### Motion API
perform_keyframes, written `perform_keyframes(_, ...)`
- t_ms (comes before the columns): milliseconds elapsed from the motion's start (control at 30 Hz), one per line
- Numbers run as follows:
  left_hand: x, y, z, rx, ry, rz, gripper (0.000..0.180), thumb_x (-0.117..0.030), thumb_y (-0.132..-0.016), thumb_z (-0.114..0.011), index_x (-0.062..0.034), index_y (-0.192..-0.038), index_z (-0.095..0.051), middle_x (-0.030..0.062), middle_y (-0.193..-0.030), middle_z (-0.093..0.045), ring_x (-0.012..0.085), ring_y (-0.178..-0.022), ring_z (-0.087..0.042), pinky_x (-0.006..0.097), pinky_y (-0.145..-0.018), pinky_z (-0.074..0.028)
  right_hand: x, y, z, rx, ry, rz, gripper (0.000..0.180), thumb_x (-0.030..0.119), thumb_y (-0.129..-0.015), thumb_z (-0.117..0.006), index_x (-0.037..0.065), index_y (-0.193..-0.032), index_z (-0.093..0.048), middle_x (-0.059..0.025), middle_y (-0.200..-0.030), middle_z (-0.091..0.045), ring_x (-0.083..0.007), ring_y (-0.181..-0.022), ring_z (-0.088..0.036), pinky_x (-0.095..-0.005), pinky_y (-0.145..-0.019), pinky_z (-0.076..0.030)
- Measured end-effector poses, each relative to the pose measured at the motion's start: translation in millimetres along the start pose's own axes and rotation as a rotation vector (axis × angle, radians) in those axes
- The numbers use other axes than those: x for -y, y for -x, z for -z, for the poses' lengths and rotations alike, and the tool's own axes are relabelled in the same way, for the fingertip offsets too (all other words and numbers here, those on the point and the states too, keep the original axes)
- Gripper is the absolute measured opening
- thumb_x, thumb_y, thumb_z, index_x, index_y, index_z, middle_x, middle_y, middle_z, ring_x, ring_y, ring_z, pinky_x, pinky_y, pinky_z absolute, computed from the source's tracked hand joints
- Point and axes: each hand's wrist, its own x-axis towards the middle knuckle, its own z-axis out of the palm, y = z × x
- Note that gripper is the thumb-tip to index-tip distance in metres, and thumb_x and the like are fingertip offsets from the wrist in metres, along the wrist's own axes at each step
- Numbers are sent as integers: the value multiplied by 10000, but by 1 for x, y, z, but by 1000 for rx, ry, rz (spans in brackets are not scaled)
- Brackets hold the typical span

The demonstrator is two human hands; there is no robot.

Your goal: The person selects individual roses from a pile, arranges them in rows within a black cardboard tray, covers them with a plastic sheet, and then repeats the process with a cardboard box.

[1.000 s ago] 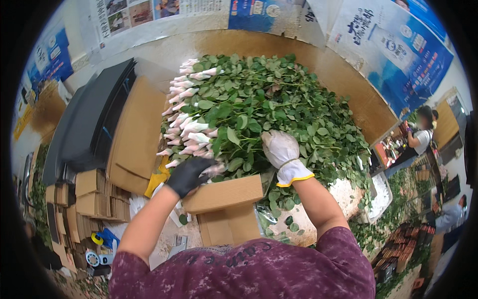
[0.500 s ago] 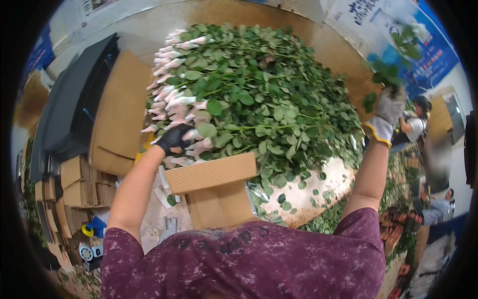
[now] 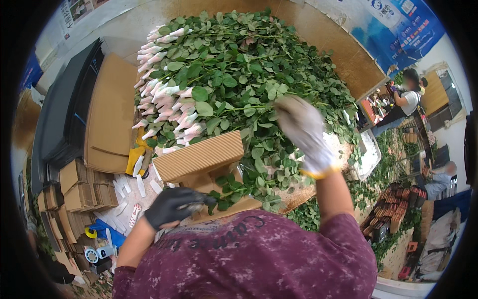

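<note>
A large heap of leafy rose stems (image 3: 279,74) lies before me, their heads in white-and-pink sleeves (image 3: 162,94) on the left side. My left hand (image 3: 174,207), in a black glove, is near my body with its fingers curled round a leafy rose stem (image 3: 230,192); the stem's head is hidden. My right hand (image 3: 303,134), in a grey-white glove with a yellow cuff, hovers over the heap's near right part. Motion smears its fingers, so I cannot see any grip. Between my hands stands a ribbed cardboard piece (image 3: 199,157).
Black boards (image 3: 67,104) and brown cardboard sheets (image 3: 107,109) lean at the left. Folded cartons (image 3: 82,184), white sleeves (image 3: 119,192), a yellow glove (image 3: 138,157) and a tape dispenser (image 3: 98,253) lie nearby. At the right, other people (image 3: 408,97) work beside floor-strewn leaves.
My left hand has left the sleeved heads, moved down toward my body and now holds a leafy stem. My right hand has come from the raised far right, where it held a leafy stem, to the heap.
</note>
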Motion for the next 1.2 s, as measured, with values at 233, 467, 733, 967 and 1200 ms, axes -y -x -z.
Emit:
perform_keyframes(233,183,38,-118,-32,264,187,554,-188,-829,-733,-156,-1361,-582,150,-1332,-582,352,-1218,-545,437,-1025,-446,-26,-75,-122,682,192,-60,329,117,-798,-637,171,-1119,-688,-133,-1046,-708,-374,-966,-671,-449,-844,-536)
perform_keyframes(467,88,39,-88,-92,802,576,378,-225,-965,-600,-1,-1269,-612,100,-1185,-654,174,-1078,-602,280,-913,-480,-14,-181,4,441,354,247,315,73,-762,-570,123,-1041,-708,-145,-895,-705,-329,-850,-689,-433,-735,-568)
perform_keyframes(733,102,37,-88,-90,336,342,419,-28,-847,-702,-95,-1255,-640,95,-1133,-648,262,-1051,-629,332,-887,-519,-1,-134,-96,218,519,71,107,123,-810,-572,70,-829,-663,-122,-737,-680,-300,-650,-678,-429,-600,-570)
perform_keyframes(967,106,34,-98,92,221,272,538,-22,-824,-705,-204,-1325,-628,138,-1457,-466,308,-1303,-483,387,-1044,-438,-30,-1,-125,521,118,9,497,211,-801,-632,179,-1287,-535,-139,-1203,-593,-329,-1130,-577,-474,-930,-475)
perform_keyframes(1200,134,42,-109,56,494,238,452,-52,-892,-679,-31,-1331,-578,102,-1415,-544,214,-1335,-471,353,-1035,-441,-34,-4,-147,588,299,-84,232,153,-844,-566,144,-1052,-671,-96,-952,-688,-299,-957,-661,-478,-885,-480)
